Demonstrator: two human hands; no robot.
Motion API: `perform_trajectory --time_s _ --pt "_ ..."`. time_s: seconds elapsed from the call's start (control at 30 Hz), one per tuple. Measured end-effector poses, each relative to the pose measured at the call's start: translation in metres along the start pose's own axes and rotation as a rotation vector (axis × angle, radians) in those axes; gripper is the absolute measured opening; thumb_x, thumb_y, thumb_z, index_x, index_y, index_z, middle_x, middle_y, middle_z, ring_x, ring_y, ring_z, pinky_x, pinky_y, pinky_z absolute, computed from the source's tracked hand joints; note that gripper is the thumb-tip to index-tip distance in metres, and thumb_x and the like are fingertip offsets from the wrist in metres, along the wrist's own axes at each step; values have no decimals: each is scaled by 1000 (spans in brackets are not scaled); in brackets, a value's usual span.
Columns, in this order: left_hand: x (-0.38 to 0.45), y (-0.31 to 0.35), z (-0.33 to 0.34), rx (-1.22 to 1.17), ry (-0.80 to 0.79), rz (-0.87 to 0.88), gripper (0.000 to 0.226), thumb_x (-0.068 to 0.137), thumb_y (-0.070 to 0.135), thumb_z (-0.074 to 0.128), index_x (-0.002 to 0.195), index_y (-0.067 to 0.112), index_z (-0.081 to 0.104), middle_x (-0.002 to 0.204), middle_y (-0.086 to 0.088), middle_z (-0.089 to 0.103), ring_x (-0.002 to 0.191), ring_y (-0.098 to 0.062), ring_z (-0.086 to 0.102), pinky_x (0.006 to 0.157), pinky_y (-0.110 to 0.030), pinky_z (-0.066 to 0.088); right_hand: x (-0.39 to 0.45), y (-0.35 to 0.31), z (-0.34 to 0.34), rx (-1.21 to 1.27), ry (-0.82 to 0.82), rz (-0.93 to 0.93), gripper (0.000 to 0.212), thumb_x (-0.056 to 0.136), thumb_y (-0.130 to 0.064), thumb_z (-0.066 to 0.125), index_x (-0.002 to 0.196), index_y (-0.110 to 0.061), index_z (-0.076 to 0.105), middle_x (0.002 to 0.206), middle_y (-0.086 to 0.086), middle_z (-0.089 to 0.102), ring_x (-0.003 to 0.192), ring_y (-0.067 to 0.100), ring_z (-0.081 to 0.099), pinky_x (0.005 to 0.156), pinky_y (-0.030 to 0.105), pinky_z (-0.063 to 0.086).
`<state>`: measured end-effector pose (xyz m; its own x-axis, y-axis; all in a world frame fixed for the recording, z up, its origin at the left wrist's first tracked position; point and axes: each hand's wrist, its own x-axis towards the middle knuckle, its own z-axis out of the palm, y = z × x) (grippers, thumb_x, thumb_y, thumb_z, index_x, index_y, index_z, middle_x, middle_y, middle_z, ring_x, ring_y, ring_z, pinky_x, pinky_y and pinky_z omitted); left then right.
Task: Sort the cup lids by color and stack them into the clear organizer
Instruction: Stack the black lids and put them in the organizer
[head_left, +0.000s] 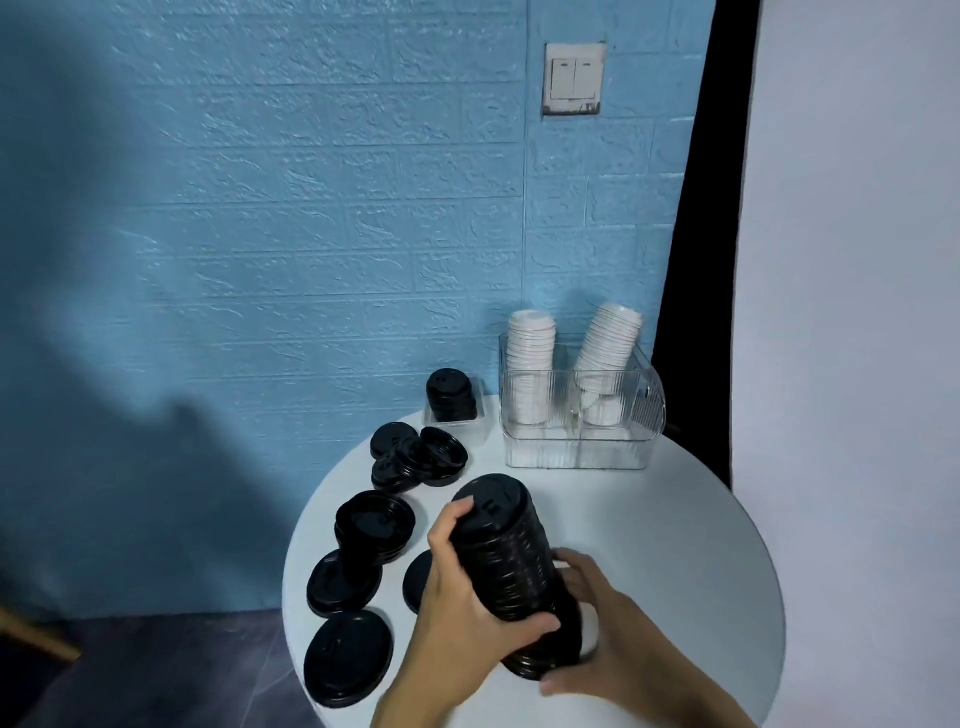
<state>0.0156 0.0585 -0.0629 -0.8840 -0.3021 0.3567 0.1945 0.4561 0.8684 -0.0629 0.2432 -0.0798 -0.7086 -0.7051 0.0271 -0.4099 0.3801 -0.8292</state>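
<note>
Black lid stack (511, 561) gripped between left hand (460, 597) and right hand (605, 629).

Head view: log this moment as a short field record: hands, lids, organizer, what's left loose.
left hand: grips the tall black lid stack along its side
right hand: holds the same stack at its lower end
stack pose: tilted, between the hands
clear organizer: far right on the round white table, two white lid stacks inside, the right one leaning
small clear tray: left of organizer, short black stack in it
loose black lids: table's left side, in small piles
</note>
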Motion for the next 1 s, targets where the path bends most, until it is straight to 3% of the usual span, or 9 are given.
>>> perform_trajectory --time_s 0.1,0.2,0.4,0.6,0.7,0.8,0.9,0.93,1.0 --pt "0 -1 1 7 -52 -1 126 48 32 100 131 65 12 134 24 45 121 13 46 91 0 37 1 -1 0 24 -26 27 128 56 -41 94 151 -48 8 134 -32 57 127 -13 49 113 20 37" --pt "-3 -4 3 19 -88 1 128 47 33 100 132 64 10 136 25 42 123 13 45 92 0 37 1 -2 2 31 -27 38 132 57 -43 94 156 -45 7 139 -32 54 130 -11 48 116 26 38" --pt "-9 -7 9 64 -131 14 129 46 36 99 127 74 5 140 30 32 126 18 39 95 0 34 1 -4 2 2 11 30 92 57 -43 94 136 -46 46 128 -27 61 123 -7 53 105 30 49" --pt "-12 -11 6 69 -130 38 127 47 34 96 123 75 3 137 27 31 125 19 37 93 -1 34 6 -13 -2 -106 -14 -44 92 55 -51 93 134 -54 46 117 -30 67 115 -9 58 106 24 43" --pt "-12 -9 6 48 -102 46 121 48 44 96 126 73 8 137 26 39 123 14 45 93 -4 39 6 -14 2 -203 43 -34 62 62 -51 82 115 -58 51 102 -23 67 102 -5 59 103 30 46" --pt "-14 -13 8 41 -30 55 113 52 45 95 128 71 15 133 26 45 120 8 52 91 -7 43 10 -11 11 -304 56 -35 47 67 -52 71 104 -64 45 102 -30 61 101 -10 55 101 32 46" --pt "-17 -16 11 49 -16 60 112 54 46 93 129 72 15 134 26 45 119 10 52 90 -6 42 13 -4 -10 -343 -101 58 57 69 -55 70 111 -76 39 114 -47 49 114 -19 42 109 29 37" --pt "-17 -17 11 48 -6 61 112 54 46 92 129 73 14 134 29 44 119 11 52 91 -5 41 17 -4 -25 -281 -188 100 64 68 -49 75 118 -73 43 123 -47 47 119 -17 42 110 28 36" --pt "-17 -17 12 36 10 61 113 55 47 91 129 75 11 135 40 38 123 17 46 93 -3 38 33 0 -57 -103 -267 85 61 76 -24 77 129 -50 59 131 -27 61 120 -3 57 108 31 45"
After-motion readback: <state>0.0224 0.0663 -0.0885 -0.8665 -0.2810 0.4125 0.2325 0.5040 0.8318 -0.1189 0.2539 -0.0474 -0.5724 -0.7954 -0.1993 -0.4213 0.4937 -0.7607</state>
